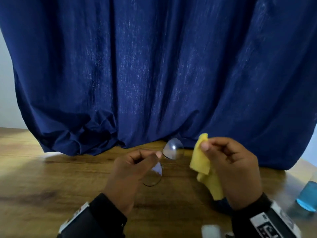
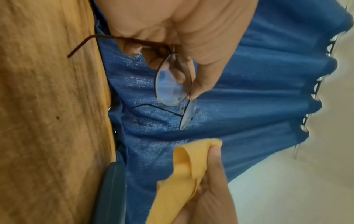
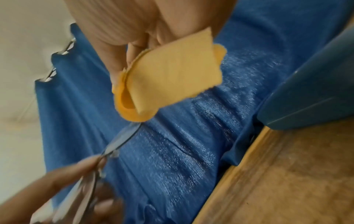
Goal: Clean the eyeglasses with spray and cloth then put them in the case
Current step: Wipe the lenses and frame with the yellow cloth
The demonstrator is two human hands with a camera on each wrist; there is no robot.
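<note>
My left hand pinches the thin-rimmed eyeglasses at the bridge and holds them above the wooden table. One lens points away toward the curtain, the other hangs below my fingers. In the left wrist view the eyeglasses hang from my finger and thumb with both temple arms unfolded. My right hand grips a folded yellow cloth, a little to the right of the glasses and apart from them. The cloth hangs just above one lens in the right wrist view.
A dark blue curtain hangs behind the table and bunches on its far edge. A clear bottle of blue liquid stands at the right edge. A teal case lies on the table by my right hand. A white object sits at the near edge.
</note>
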